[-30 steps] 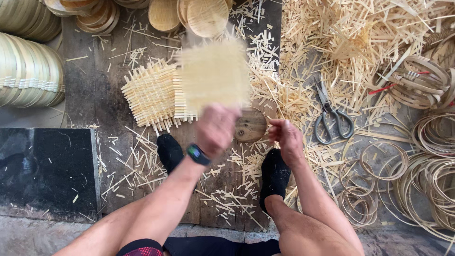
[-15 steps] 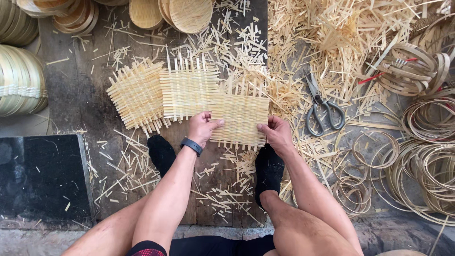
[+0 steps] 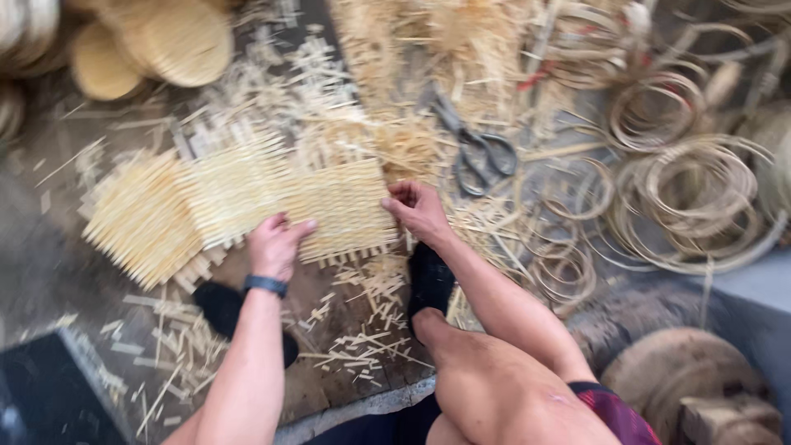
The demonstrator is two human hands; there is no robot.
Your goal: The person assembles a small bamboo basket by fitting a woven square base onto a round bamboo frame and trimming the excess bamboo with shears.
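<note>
Head view, nearest first: bare knees and two feet in black socks rest on the dark wooden floor, which is littered with pale bamboo offcuts. Just beyond the feet, the left hand lies with its fingers on the near edge of a pale yellow square mat of woven bamboo strips; whether it pinches or only presses, I cannot tell. The right hand grips the mat's right corner between thumb and fingers. The mat lies flat on the floor, overlapping a second woven mat to its left. It looks light and springy yet stiff enough to keep its shape, with loose strip ends that could fray or prick; the woven edges seem the safest hold. Farther off lie grey metal scissors, coiled cane hoops at right, and round woven discs at top left.
</note>
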